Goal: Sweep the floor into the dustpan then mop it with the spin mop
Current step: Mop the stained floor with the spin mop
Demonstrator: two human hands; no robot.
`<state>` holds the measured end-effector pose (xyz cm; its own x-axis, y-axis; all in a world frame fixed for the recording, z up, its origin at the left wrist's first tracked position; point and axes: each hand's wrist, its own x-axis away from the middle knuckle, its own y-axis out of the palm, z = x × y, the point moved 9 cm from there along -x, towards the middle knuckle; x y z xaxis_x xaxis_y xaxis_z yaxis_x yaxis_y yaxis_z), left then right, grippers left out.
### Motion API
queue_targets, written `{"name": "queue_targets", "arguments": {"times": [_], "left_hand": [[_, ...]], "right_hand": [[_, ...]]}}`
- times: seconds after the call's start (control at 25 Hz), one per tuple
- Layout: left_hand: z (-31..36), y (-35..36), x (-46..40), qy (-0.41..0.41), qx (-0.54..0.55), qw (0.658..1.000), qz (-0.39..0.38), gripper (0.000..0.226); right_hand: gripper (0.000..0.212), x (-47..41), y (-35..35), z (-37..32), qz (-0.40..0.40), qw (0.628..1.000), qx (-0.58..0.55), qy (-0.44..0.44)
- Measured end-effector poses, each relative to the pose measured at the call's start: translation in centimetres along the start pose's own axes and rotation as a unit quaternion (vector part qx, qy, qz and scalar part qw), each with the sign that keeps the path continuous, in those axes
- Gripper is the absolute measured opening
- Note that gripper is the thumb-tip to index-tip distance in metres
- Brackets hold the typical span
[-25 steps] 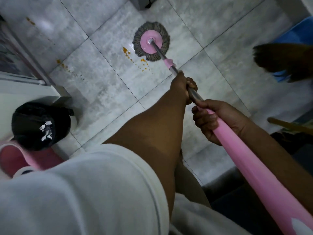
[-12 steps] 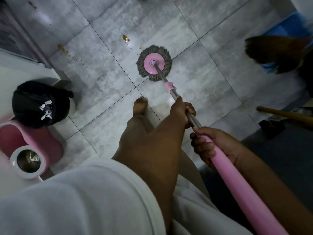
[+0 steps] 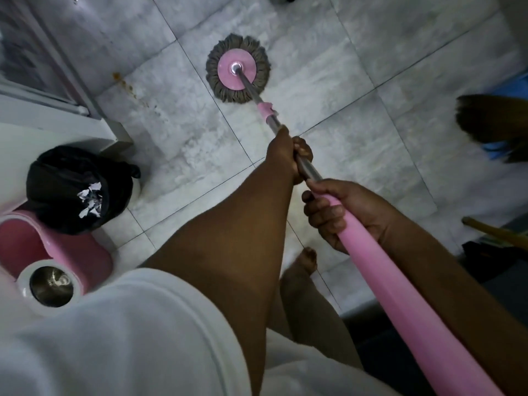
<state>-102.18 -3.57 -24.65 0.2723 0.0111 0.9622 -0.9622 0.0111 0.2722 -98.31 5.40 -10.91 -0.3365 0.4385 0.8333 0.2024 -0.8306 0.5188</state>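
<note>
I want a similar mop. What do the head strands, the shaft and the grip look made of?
Mop head: grey-brown strands, likely microfibre or cotton yarn, matte, round a glossy pink plastic disc. Shaft: bare metal by its silvery shine, perhaps steel. Grip: smooth pink, probably plastic with a soft sheen.

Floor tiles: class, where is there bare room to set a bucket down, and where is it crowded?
Bare tiles lie right of the mop head, up to the broom. The left is crowded: black bin bag, pink spin bucket, orange stains.
</note>
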Motion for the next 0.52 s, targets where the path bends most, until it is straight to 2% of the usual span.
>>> {"name": "queue_targets", "arguments": {"times": [0.28,0.4,0.52], "left_hand": [[16.2,3.3,-2.6,0.048,-0.007,0.999,-0.012,0.051],[18.7,3.3,-2.7,0.063,0.009,0.998,-0.023,0.055],[17.7,2.2,-2.3,0.065,-0.007,0.998,-0.017,0.051]], "right_hand": [[0.018,-7.8,10.9,-9.8,-0.04,0.999,0.024,-0.016],[0.017,-9.4,12.8,-11.0,-0.052,0.998,0.009,-0.029],[0.019,-9.2,12.3,-9.4,-0.057,0.998,0.007,-0.027]]}}
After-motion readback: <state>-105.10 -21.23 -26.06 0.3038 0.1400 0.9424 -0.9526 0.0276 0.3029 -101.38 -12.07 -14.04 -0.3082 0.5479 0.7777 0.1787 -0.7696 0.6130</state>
